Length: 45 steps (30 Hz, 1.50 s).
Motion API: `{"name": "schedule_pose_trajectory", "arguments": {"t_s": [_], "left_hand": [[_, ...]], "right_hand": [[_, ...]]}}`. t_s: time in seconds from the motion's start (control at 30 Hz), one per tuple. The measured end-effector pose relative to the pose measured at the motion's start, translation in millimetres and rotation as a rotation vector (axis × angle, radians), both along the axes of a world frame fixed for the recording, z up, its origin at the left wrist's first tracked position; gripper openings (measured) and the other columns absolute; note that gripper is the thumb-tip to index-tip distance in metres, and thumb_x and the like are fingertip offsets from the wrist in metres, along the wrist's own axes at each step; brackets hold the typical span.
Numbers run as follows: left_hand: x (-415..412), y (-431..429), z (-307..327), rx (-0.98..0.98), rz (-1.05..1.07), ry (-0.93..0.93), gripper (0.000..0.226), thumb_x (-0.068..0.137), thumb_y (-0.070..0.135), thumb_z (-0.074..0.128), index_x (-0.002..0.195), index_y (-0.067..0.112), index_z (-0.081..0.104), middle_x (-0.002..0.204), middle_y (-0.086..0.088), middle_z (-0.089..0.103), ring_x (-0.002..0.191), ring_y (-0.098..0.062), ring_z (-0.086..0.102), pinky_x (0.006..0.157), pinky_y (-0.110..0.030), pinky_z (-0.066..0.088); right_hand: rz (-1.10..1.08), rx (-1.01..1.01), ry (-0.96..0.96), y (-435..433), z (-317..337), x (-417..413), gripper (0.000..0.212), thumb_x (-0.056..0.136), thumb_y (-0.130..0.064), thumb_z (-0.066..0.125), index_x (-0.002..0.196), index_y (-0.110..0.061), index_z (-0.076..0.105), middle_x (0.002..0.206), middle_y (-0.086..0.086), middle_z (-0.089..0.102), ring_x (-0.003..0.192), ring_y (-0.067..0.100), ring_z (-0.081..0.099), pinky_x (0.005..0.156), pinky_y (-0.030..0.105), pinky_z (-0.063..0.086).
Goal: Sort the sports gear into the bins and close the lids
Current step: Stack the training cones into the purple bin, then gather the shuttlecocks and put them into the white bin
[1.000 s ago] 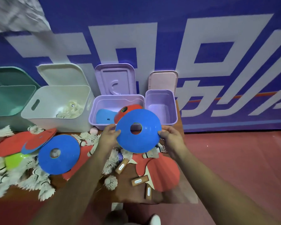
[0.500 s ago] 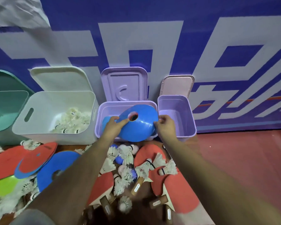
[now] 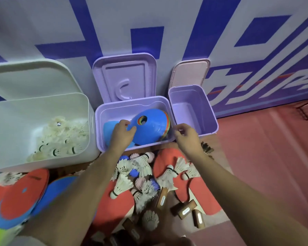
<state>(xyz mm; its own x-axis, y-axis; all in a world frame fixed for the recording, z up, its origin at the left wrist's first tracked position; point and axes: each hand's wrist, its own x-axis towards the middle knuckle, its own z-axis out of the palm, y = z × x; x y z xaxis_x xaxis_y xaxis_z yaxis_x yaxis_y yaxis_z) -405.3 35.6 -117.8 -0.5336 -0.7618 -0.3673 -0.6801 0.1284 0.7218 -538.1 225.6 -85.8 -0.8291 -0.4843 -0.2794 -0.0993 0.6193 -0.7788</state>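
What moved: a moment ago both hands held the blue cone disc up above the middle purple bin; now the disc sits down inside that bin, and the right hand has let go of it.
Blue cone disc: it leans tilted in the middle purple bin on top of a stack of other discs, whose red, green and orange edges peek out on its right side. Another flat blue disc lies under it on the left.
Left hand: inside the bin, fingers curled on the left edge of the blue cone disc, holding it.
Right hand: over the front right corner of the bin, fingers loosely bent, holding nothing, just beside the disc.
White bin: left of the purple one, lid up, with lots of shuttlecocks inside.
Small purple bin: right of the middle one, lid up, nothing seen inside.
Table: in front of the bins lie loose shuttlecocks, red paddles with wooden handles, and more red and blue discs at the left.
Lids: all three lean open against the blue and white wall.
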Motion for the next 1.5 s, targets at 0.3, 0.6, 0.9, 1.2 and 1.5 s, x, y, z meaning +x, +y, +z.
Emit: {"name": "schedule_pose_trajectory", "arguments": {"t_s": [0.3,0.6,0.9,1.2,1.5], "left_hand": [[25,108,20,0.052,-0.209,0.184,0.001,0.090,0.023,0.061,0.090,0.025,0.061,0.089,0.009,0.064,0.085,-0.007,0.061,0.078,-0.027,0.050],[20,184,-34,-0.304,-0.530,-0.403,0.059,0.086,0.054,0.058,0.126,0.011,0.052,0.127,-0.013,0.053,0.118,-0.032,0.048,0.098,-0.040,0.041],[17,173,-9,0.001,-0.105,-0.142,0.048,0.087,0.030,0.056,0.133,0.018,0.050,0.124,-0.004,0.056,0.113,-0.023,0.054,0.090,-0.034,0.044],[40,167,5,0.781,0.595,0.444,0.028,0.094,0.010,0.057,0.121,0.010,0.050,0.113,-0.021,0.066,0.102,-0.033,0.067,0.093,-0.047,0.052],[31,180,15,0.937,0.555,0.617,0.030,0.095,0.008,0.055,0.124,-0.001,0.056,0.122,-0.017,0.065,0.109,-0.028,0.063,0.087,-0.034,0.051]], "right_hand": [[-0.002,0.195,0.081,98,-35,21,0.017,0.083,-0.021,0.061,0.099,-0.016,0.064,0.101,0.007,0.062,0.088,0.022,0.060,0.078,0.029,0.043],[0.270,0.289,0.094,128,-61,24,0.041,0.086,-0.027,0.067,0.124,-0.015,0.063,0.111,0.013,0.054,0.108,0.032,0.054,0.098,0.036,0.042],[0.285,0.172,0.030,118,-66,10,0.011,0.083,-0.020,0.072,0.093,-0.020,0.070,0.100,0.010,0.050,0.094,0.025,0.052,0.095,0.028,0.040],[0.159,-0.161,-0.145,116,-36,-1,0.004,0.084,-0.010,0.071,0.083,-0.009,0.067,0.064,0.002,0.052,0.056,0.010,0.044,0.055,0.019,0.037],[0.354,-0.140,-0.025,101,-26,10,0.014,0.087,-0.020,0.069,0.101,-0.021,0.068,0.097,0.000,0.063,0.089,0.013,0.060,0.083,0.026,0.047]]}}
